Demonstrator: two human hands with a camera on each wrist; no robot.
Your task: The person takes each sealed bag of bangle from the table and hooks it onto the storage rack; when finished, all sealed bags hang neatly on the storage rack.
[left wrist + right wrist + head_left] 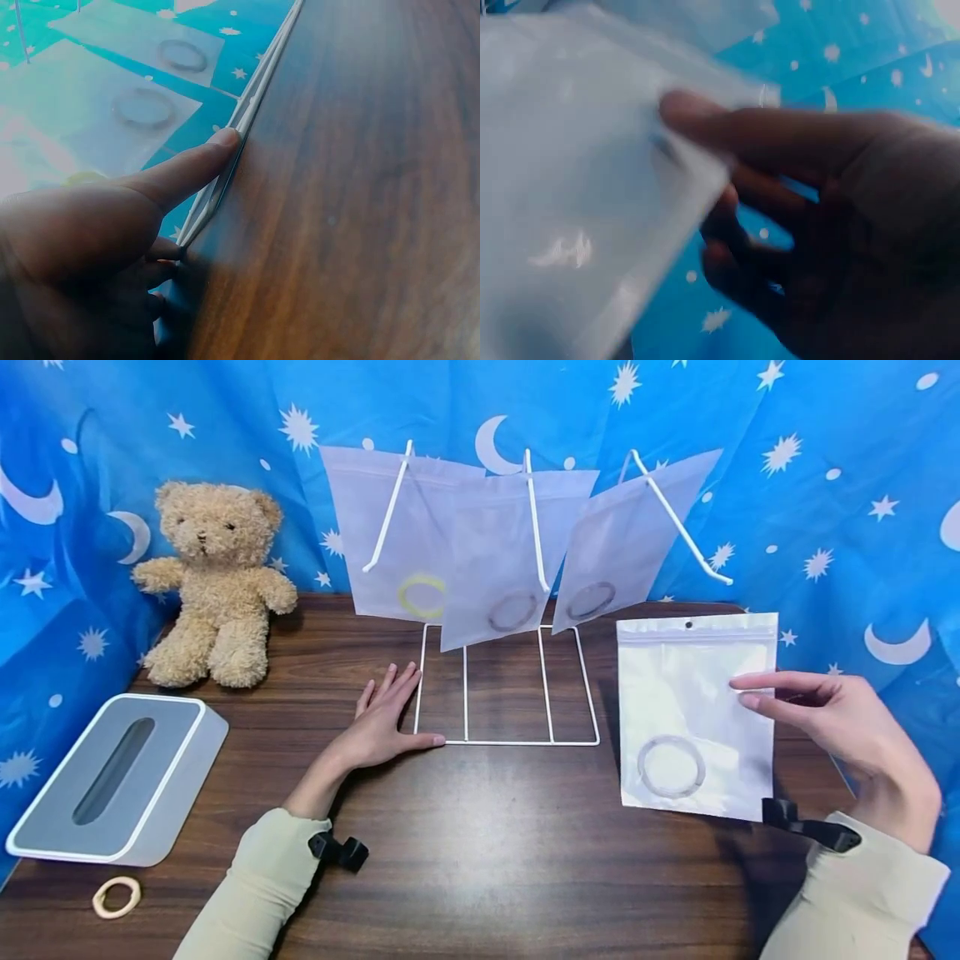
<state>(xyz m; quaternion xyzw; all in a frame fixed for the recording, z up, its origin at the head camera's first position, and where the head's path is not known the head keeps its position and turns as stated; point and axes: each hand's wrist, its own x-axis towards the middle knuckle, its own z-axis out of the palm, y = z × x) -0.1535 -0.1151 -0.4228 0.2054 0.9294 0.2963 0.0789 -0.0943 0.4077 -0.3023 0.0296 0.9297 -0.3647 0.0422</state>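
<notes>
My right hand pinches the right edge of a white zip bag between thumb and fingers, holding it upright at the right of the table. A pale ring shows through the bag's lower part, and a small hole sits in its top strip. My left hand lies at the front left corner of a white wire rack, its thumb touching the front wire and its fingers spread along the left side. On the rack's three prongs hang a left bag with a yellow ring, a middle bag and a right bag, each with a grey ring.
A teddy bear sits at the back left. In front of it stands a grey and white tissue box, with a loose beige ring nearby on the wooden table. A blue curtain with stars and moons hangs behind.
</notes>
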